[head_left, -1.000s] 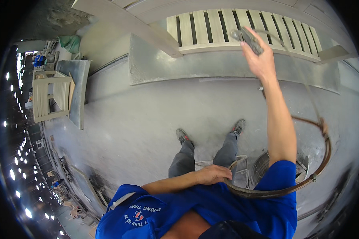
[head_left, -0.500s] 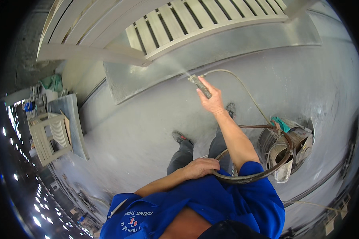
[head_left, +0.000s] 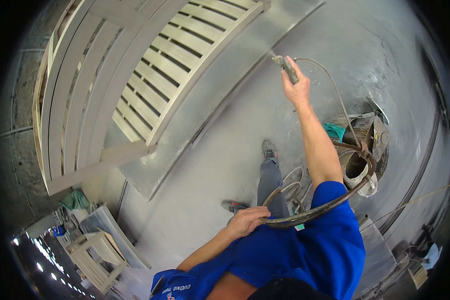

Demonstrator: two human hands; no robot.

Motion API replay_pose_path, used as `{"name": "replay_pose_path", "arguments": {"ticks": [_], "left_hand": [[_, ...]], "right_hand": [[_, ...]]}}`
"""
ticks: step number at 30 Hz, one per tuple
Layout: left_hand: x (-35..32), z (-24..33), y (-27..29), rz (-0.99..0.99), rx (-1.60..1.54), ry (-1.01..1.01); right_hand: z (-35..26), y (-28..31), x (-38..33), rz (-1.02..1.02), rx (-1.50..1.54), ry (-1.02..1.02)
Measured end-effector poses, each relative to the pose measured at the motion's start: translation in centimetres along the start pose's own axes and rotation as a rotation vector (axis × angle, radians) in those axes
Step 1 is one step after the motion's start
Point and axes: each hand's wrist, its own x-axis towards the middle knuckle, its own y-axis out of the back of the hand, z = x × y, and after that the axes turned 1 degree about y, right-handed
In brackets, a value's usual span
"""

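Right hand [head_left: 296,90]: raised at arm's length, fingers wrapped tight round a spray gun [head_left: 286,67], nozzle turned toward the slatted panel [head_left: 150,70]; the reach looks meant to keep the spray off the body. A thin hose [head_left: 335,95] curves from the gun down to a paint bucket [head_left: 360,167] on the floor at the right, a teal rag [head_left: 334,131] on its near rim. Left hand [head_left: 247,221]: low at the waist, fingers curled over a thick dark hose [head_left: 325,205] that loops past the bucket, seemingly gathered there to keep slack from dragging. Panel: pale, unfinished-looking, lying tilted on a grey paint-crusted platform [head_left: 220,95]. Floor [head_left: 205,200]: grey, filmed with overspray; coiled line [head_left: 292,182] by the shoes. Room: workshop bay, stone-like wall at the left, another slatted frame [head_left: 92,252] and stacked boards at the lower left.
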Motion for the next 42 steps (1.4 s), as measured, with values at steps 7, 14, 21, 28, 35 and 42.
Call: {"name": "replay_pose_path", "arguments": {"ticks": [7,14,21,28,35,42], "left_hand": [[2.8,1.2,-0.2,0.019,0.005,0.026],[1.9,1.6,-1.1,0.035,0.012,0.016],[-4.1,-0.2,-2.0,0.041,0.013,-0.054],[-14.6,-3.5,-3.4,0.082,-0.001,-0.054],[-21.8,-4.0,-3.2,0.189,-0.009,-0.141],[-23.5,1.4,-0.6,0.245,0.054,-0.346]], "right_hand": [[2.8,4.6,9.6,0.086,-0.193,0.032],[2.0,4.5,6.4,-0.196,-0.170,0.286],[-2.4,0.5,-8.7,-0.473,-0.080,0.392],[-9.1,-5.6,-26.5,-0.731,-0.004,0.350],[-18.7,-6.0,-39.6,-0.681,0.292,0.044],[-33.7,-2.0,-37.3,-0.644,0.520,0.060]]}}
